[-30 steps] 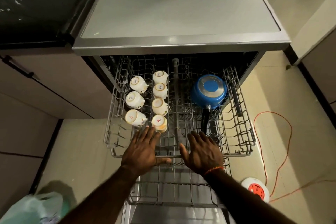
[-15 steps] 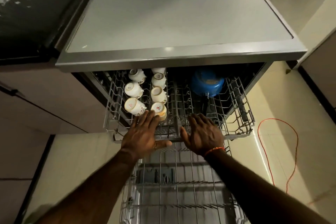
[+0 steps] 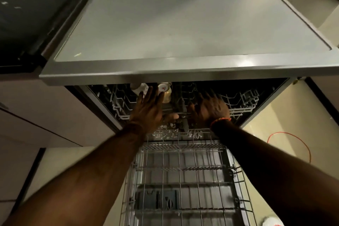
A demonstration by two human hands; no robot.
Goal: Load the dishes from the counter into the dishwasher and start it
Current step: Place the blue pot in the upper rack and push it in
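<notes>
A: Upper rack (image 3: 236,105)?
B: Grey wire, nearly fully inside the dishwasher (image 3: 183,71); two white cups (image 3: 164,89) show under its top edge.
A: Hands?
B: Left hand (image 3: 149,110), right hand (image 3: 211,109) flat on the rack's front rail, fingers straight, gripping nothing.
A: Room?
B: Lower rack (image 3: 183,170) out over the open door; orange cord (image 3: 293,137) on the floor, right.

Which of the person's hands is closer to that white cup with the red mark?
Left. The left hand has its fingertips right beside the cup in the upper rack. The right hand rests on the rack's front, farther off to the right.
</notes>
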